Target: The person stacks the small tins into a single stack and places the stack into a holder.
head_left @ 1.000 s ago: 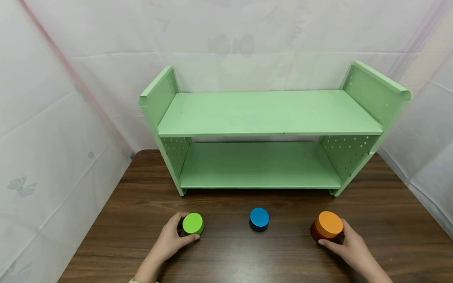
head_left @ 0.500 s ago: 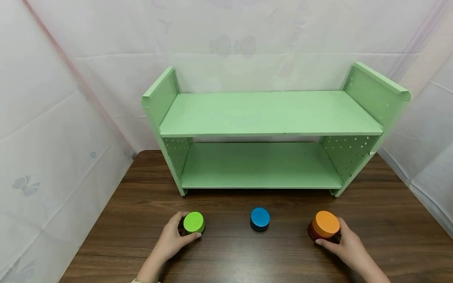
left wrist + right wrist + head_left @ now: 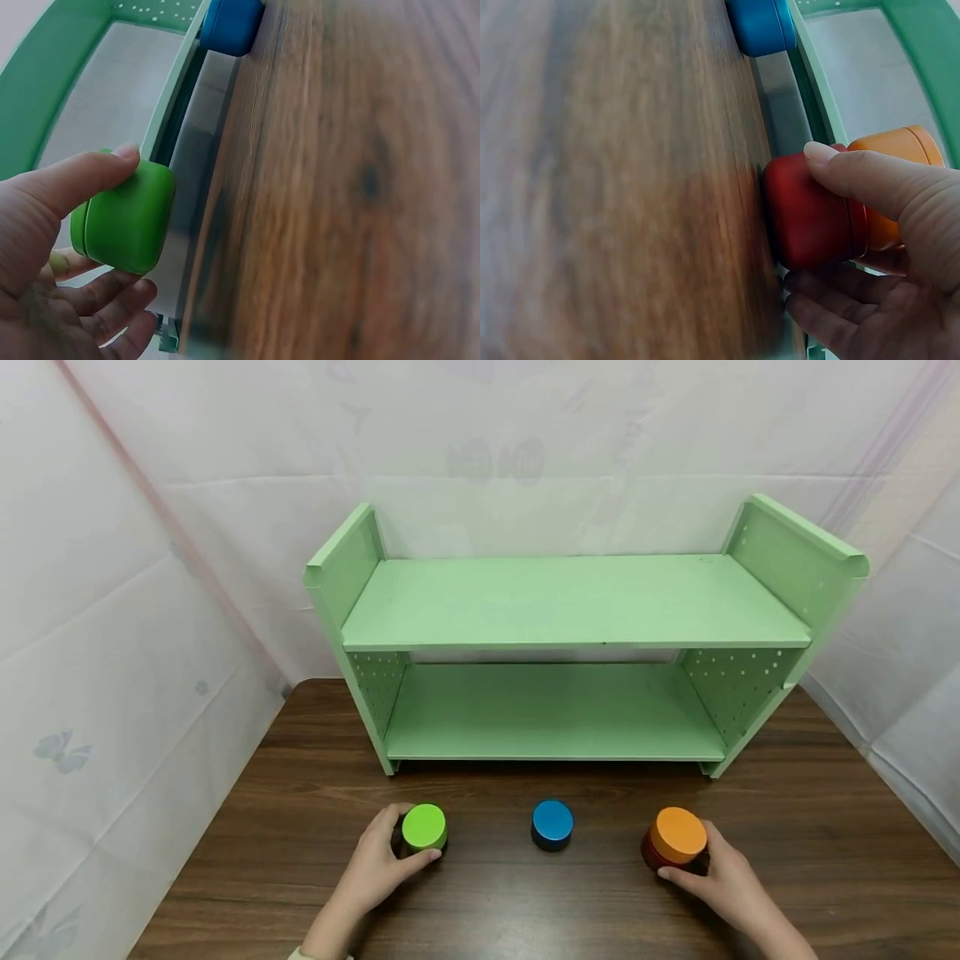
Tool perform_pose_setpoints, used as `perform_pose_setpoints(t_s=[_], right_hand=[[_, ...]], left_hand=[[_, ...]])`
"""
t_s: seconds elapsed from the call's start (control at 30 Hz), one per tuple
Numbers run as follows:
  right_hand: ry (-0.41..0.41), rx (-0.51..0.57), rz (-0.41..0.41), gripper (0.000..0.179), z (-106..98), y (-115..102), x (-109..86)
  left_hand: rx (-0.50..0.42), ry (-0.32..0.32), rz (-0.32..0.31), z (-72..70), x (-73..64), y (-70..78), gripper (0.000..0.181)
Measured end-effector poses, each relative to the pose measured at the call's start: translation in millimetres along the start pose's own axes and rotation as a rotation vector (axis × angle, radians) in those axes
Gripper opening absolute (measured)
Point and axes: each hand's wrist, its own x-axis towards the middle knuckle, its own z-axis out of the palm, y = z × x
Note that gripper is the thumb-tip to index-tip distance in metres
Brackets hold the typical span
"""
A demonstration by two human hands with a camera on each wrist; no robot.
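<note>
Around you hangs pale fabric [image 3: 150, 610], faintly printed, with a pinkish stripe running down on the left. Below it spreads your dark brown wood-grain table [image 3: 495, 902], a patch of glare near its front. At its back stands the light green two-tier shelf [image 3: 577, 602], upright, with raised ends and perforated side panels beneath the upper tier.

Both your hands are in front of the shelf. Your left hand [image 3: 378, 864] has the green lidded canister [image 3: 424, 828] between thumb and fingers, in front of the shelf's left part; you can't tell whether its base touches the table. Your right hand [image 3: 716, 877] grips the red canister [image 3: 810, 217] at its side — thumb on one face, fingers curled round the other — in front of the shelf's right part. On top of the red one sits the orange canister [image 3: 678, 835], partly behind your thumb in the right wrist view.

Between your two hands, touched by neither, the blue lidded canister [image 3: 552, 825] stands upright on the table, near the shelf's front edge and well apart from the others.
</note>
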Motion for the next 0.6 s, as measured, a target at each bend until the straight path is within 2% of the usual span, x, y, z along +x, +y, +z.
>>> perform_pose_setpoints(t_s=[0.23,0.6], right_hand=[[0.008,0.013,-0.031,0.073,3.3,-5.5,-0.7],[-0.021,0.038,-0.028,0.071,6.3,-11.5,-1.2]], left_hand=[[-0.003,-0.011,0.02,3.9,0.7,6.4,0.058],[-0.012,-0.027,0.02,9.8,0.9,14.4,0.058]])
